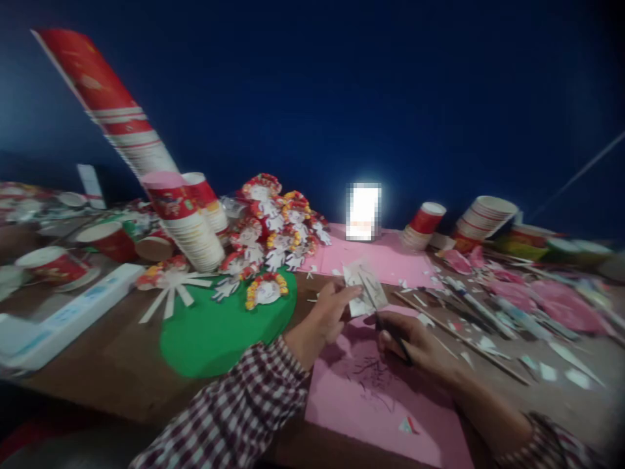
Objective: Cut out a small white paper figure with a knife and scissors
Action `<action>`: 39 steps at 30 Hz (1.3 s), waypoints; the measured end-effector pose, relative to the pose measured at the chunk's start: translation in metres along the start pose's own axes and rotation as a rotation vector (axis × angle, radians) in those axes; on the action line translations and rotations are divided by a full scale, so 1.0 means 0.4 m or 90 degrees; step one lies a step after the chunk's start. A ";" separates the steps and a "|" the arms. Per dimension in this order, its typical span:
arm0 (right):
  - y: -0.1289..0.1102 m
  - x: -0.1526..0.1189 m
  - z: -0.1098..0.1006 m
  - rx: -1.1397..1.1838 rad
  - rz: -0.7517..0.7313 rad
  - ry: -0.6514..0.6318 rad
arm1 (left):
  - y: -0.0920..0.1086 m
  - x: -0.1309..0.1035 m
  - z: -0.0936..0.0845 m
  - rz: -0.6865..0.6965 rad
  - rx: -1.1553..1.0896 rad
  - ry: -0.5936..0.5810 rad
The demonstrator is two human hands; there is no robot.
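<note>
Between the fingers of my left hand [332, 309] is a small piece of white paper [355, 305] with dark lines drawn on it. My right hand [407, 342] grips a pair of scissors [398, 340] by the dark handles. Their blades reach up to the paper and lie across its right part; whether they are open or closed I cannot tell. Below both hands lies a pink sheet [375, 391] with dark scribbles and a small paper scrap [407, 425] on it.
A green round sheet [229, 332] lies left, with paper figures [278, 225] heaped behind it. A tall leaning stack of red paper cups [117, 117] rises beyond. A bright screen [362, 212] stands at the back. Pens, a thin stick [463, 339] and paper scraps litter the right side.
</note>
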State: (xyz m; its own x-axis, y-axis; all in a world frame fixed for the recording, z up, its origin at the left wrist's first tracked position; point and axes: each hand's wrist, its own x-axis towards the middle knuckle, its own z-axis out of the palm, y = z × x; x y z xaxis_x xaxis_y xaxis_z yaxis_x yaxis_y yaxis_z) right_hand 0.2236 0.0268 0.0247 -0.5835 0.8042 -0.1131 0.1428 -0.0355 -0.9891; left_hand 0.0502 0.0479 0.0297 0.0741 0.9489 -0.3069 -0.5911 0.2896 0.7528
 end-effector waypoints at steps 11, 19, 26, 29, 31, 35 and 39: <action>0.008 -0.002 -0.008 0.011 -0.003 0.005 | 0.000 0.011 0.003 0.026 -0.003 -0.026; 0.003 -0.002 -0.008 0.031 0.002 -0.006 | -0.001 0.013 -0.001 0.015 -0.020 -0.062; -0.001 -0.002 -0.013 0.012 -0.012 -0.027 | 0.006 0.008 0.003 0.032 -0.039 -0.043; 0.007 -0.001 -0.013 0.007 -0.009 -0.021 | 0.008 0.006 0.004 0.039 -0.015 -0.034; 0.014 0.000 -0.012 -0.005 -0.018 -0.018 | 0.009 0.005 0.004 0.041 -0.001 -0.023; 0.018 0.001 -0.008 -0.015 -0.013 -0.008 | 0.009 0.004 0.004 0.041 0.020 -0.010; 0.014 0.001 -0.005 -0.004 -0.008 0.000 | 0.011 0.009 0.006 0.038 0.032 0.007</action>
State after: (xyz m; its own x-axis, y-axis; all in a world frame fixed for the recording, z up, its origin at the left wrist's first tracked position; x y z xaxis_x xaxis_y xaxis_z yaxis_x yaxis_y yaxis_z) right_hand 0.2257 0.0280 0.0193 -0.5856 0.8042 -0.1011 0.1406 -0.0220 -0.9898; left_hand 0.0498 0.0528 0.0333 0.0308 0.9634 -0.2662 -0.5536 0.2382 0.7980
